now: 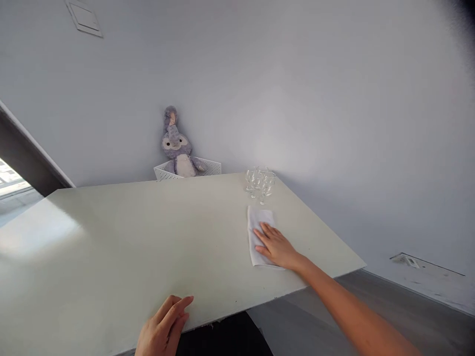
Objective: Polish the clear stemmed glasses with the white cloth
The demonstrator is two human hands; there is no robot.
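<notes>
A folded white cloth (260, 216) lies on the right part of the pale table (156, 237). Flat on top of it rests my right hand (276, 245), fingers spread and palm down, covering the cloth's right side. My left hand (163, 324) is at the table's front edge, to the left, with loosely bent fingers and nothing visible in them. Just beyond the cloth stands a cluster of several small clear stemmed glasses (260, 182), close together near the far right corner.
Behind the table, a purple plush toy (184, 165) sits in a white perforated basket (213, 168) against the wall. A window (13, 180) lets light onto the table's left end. The table's right edge slants toward a wall socket (410, 260).
</notes>
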